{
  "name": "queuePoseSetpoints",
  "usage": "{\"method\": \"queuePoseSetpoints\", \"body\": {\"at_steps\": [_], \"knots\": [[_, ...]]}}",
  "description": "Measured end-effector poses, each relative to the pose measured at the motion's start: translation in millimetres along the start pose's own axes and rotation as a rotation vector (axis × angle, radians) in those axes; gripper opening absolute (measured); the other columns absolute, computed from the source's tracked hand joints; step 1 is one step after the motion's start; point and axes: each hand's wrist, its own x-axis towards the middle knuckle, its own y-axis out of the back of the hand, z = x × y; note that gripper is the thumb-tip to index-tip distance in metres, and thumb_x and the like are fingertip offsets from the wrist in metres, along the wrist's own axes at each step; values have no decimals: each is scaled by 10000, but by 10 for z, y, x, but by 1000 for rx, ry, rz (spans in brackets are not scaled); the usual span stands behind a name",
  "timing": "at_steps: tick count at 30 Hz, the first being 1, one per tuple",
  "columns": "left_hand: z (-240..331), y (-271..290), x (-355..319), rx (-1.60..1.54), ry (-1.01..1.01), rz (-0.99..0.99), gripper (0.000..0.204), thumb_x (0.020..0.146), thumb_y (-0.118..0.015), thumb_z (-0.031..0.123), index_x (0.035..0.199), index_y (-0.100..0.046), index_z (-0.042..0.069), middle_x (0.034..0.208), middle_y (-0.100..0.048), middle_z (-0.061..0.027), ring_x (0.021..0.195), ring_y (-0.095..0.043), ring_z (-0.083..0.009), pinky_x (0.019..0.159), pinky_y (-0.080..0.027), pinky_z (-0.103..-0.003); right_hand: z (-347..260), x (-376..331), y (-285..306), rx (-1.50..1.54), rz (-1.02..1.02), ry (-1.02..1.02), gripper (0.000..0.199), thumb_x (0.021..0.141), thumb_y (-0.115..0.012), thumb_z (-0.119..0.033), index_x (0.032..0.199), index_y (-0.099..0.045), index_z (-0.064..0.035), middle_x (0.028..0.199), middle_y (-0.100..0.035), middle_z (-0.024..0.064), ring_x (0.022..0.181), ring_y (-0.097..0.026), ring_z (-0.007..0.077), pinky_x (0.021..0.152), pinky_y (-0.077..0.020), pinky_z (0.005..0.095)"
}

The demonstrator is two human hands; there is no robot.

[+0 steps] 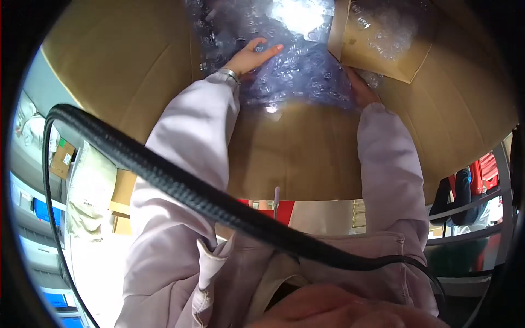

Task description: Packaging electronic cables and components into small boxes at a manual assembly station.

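A large, crinkled, clear plastic bag or sheet [301,76] with a bluish tint lies inside a big cardboard box [295,153]. It looks filled or patterned with many small clear pieces; I cannot tell which. My left hand [249,59] rests against its left side, thumb and a finger stretched apart, the other fingers partly hidden. On the right edge of the plastic is my right hand [362,90], its fingers hidden behind the plastic and the corner of a smaller carton [394,60]. That open carton holds more small clear plastic pieces [391,38].
A thick black cable [180,186] crosses in front of my arms. Shelving with blue bins [45,210] and a pale sack [90,191] stand at left. A metal rack [470,202] holds red and dark items at right. The box's near edge runs below my forearms.
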Motion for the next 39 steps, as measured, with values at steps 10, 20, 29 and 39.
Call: {"method": "queuePoseSetpoints", "body": {"at_steps": [10, 20, 29, 39], "knots": [[153, -231, -205, -305, 67, -361, 835, 721, -506, 633, 1351, -195, 182, 1384, -213, -58, 1259, -207, -247, 782, -445, -408, -543, -696, -689, 406, -168, -172, 510, 839, -511, -380, 1269, -386, -135, 1197, -466, 11, 1065, -466, 167, 803, -451, 312], [-441, -536, -211, -941, 0, -663, 638, 800, -483, 526, 1295, -292, 172, 1361, -232, -52, 1189, -317, -233, 683, -503, -376, -1086, -1412, -1383, 222, -345, -123, 518, 875, -394, -430, 1280, -347, -110, 1214, -445, 51, 1070, -459, 193, 878, -404, 347], [1289, -361, -1256, -838, -164, -189, 720, 796, -493, 520, 1327, -206, 128, 1282, -342, -125, 1115, -403, -245, 737, -456, -378, -1485, -1562, -816, 930, -137, 152, 565, 849, -421, -487, 1272, -352, -120, 1182, -466, 81, 1033, -491, 233, 830, -426, 400], [253, -219, -13, 270, -178, 698, 766, 666, -539, 640, 1268, -367, 200, 1306, -271, -252, 1145, -352, -422, 926, -336, -433, 454, 256, 790, -125, 321, -112, 355, 861, -449, -354, 1107, -488, -102, 1060, -527, 125, 973, -507, 201, 855, -392, 324]]}}
